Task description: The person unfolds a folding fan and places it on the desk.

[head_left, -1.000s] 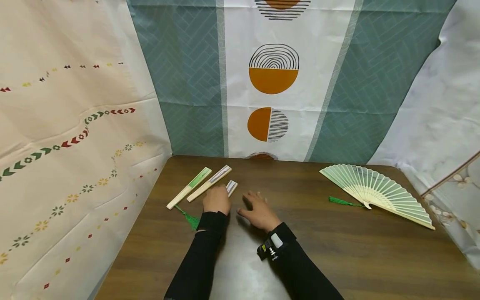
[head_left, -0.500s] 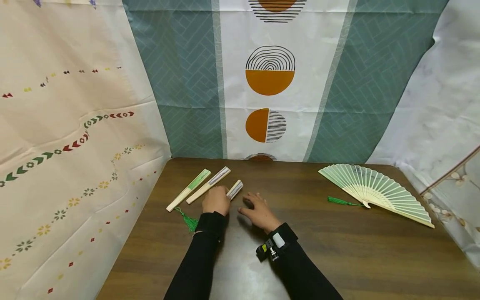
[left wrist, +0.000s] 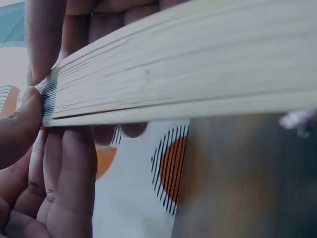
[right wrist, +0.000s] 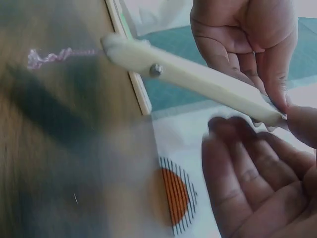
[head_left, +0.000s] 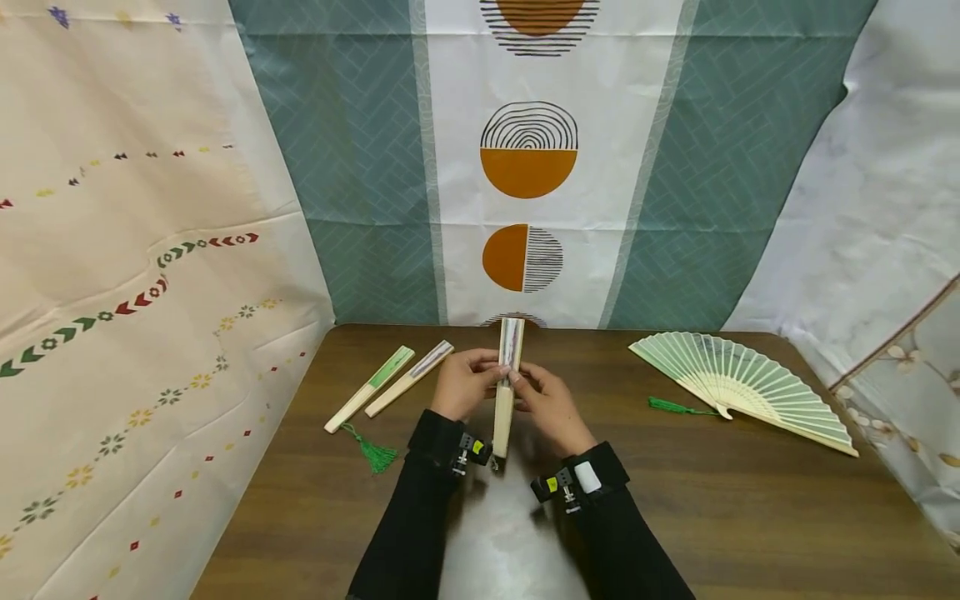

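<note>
Both hands hold a folded hand fan (head_left: 508, 358) nearly upright over the middle of the table. My left hand (head_left: 463, 385) grips its left side and my right hand (head_left: 551, 410) pinches its right side, thumbs meeting on the front. In the left wrist view, the fan's pale stacked ribs (left wrist: 163, 74) cross the picture, a dark-striped band under the fingertips. The right wrist view shows its rivet (right wrist: 156, 70) and a pink cord (right wrist: 54, 57) trailing from the base. There, the lower hand (right wrist: 262, 183) has its palm facing the camera, some fingers spread.
Two more folded fans, one with green cloth (head_left: 370, 390) and one paler (head_left: 409, 379), lie left on the wooden table (head_left: 712, 517). A green tassel (head_left: 375, 454) lies below them. On the right rests a spread green fan (head_left: 738, 387) with its own tassel (head_left: 678, 406).
The third folded fan has been lifted from the table, turned upright and brought toward the middle. The right hand has come in from beside it and now holds it too.
</note>
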Motion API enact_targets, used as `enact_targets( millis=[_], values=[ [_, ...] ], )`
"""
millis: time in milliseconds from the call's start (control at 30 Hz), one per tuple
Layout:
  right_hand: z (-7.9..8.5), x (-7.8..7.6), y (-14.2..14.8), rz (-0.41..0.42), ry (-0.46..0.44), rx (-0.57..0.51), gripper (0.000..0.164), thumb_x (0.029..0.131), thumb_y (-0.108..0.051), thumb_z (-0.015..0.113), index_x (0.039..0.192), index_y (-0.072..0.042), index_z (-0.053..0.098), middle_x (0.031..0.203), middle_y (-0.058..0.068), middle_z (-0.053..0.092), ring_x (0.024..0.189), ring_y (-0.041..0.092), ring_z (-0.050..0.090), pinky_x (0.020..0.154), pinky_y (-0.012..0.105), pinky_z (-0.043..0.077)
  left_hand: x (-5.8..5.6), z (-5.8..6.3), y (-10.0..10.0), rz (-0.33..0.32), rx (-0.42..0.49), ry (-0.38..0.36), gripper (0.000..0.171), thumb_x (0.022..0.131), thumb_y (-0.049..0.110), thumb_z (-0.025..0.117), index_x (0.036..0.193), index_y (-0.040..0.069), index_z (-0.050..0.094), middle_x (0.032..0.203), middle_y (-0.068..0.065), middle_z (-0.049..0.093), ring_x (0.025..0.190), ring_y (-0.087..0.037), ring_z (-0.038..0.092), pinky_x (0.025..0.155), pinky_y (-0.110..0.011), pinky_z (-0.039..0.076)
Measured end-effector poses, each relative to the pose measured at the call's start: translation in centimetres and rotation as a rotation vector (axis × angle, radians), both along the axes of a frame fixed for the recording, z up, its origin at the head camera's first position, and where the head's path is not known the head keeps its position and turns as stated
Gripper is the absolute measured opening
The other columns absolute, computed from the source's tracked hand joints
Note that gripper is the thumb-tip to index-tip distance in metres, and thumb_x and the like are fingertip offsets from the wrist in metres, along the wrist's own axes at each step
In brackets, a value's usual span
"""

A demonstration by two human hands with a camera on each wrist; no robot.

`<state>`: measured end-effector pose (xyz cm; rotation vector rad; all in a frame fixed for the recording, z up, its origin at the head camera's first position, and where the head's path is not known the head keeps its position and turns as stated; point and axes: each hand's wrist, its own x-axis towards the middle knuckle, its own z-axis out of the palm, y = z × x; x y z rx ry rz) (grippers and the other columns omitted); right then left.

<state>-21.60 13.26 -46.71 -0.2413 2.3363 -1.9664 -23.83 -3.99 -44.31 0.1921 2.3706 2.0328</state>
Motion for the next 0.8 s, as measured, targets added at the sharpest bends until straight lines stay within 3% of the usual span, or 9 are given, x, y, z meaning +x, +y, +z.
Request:
enact_targets(
  millis=[100, 233, 500, 667, 800],
  values=[
    [0.4, 0.1, 0.8, -0.01, -0.006, -0.012, 0.042, 0.122, -0.02, 0.056, 0.157, 0.003, 0.062, 0.136, 0.029, 0.077, 0.111, 0.026, 0.081, 0.097, 0.051, 0.073, -0.2, 0.1, 0.9, -0.01, 0.068, -0.027, 0.029, 0.106, -0.003, 0.077, 0.134, -0.004, 0.08, 0.113, -0.026, 0.081, 0.083, -0.009, 0.077, 0.083, -0.036, 0.076],
    [0.7, 0.3, 1.5, -0.039, -0.011, 0.023, 0.038, 0.121, -0.016, 0.058, 0.151, 0.005, 0.067, 0.127, 0.028, 0.08, 0.102, 0.019, 0.081, 0.092, 0.051, 0.075, -0.7, -0.5, 1.7, -0.016, 0.072, -0.031, 0.027, 0.105, -0.004, 0.078, 0.131, -0.004, 0.081, 0.11, -0.026, 0.081, 0.083, -0.011, 0.077, 0.083, -0.04, 0.076],
    [0.6, 0.5, 1.7, -0.116, -0.012, 0.126, 0.027, 0.117, -0.013, 0.066, 0.13, 0.007, 0.078, 0.111, 0.024, 0.083, 0.092, 0.023, 0.084, 0.081, 0.042, 0.076, -1.1, -1.3, 2.5, -0.009, -0.076, -0.034, 0.018, 0.106, 0.001, 0.078, 0.123, -0.003, 0.083, 0.103, -0.022, 0.078, 0.086, -0.02, 0.079, 0.088, -0.049, 0.076],
    [0.6, 0.5, 1.5, -0.171, -0.026, 0.154, 0.025, 0.116, -0.012, 0.067, 0.127, 0.006, 0.08, 0.107, 0.022, 0.084, 0.087, 0.024, 0.085, 0.082, 0.05, 0.076, -1.1, -1.2, 2.7, 0.002, -0.197, -0.022, 0.018, 0.108, 0.008, 0.079, 0.124, 0.0, 0.083, 0.108, -0.02, 0.082, 0.094, -0.029, 0.081, 0.074, -0.038, 0.075],
    [0.5, 0.5, 1.4, -0.209, -0.041, 0.176, 0.024, 0.116, -0.012, 0.067, 0.125, 0.005, 0.081, 0.105, 0.022, 0.083, 0.085, 0.022, 0.083, 0.082, 0.051, 0.076, -0.9, -1.0, 3.0, 0.003, -0.221, -0.054, 0.019, 0.109, 0.011, 0.079, 0.125, 0.003, 0.081, 0.113, -0.018, 0.083, 0.097, -0.03, 0.081, 0.068, -0.038, 0.074]
  ],
)
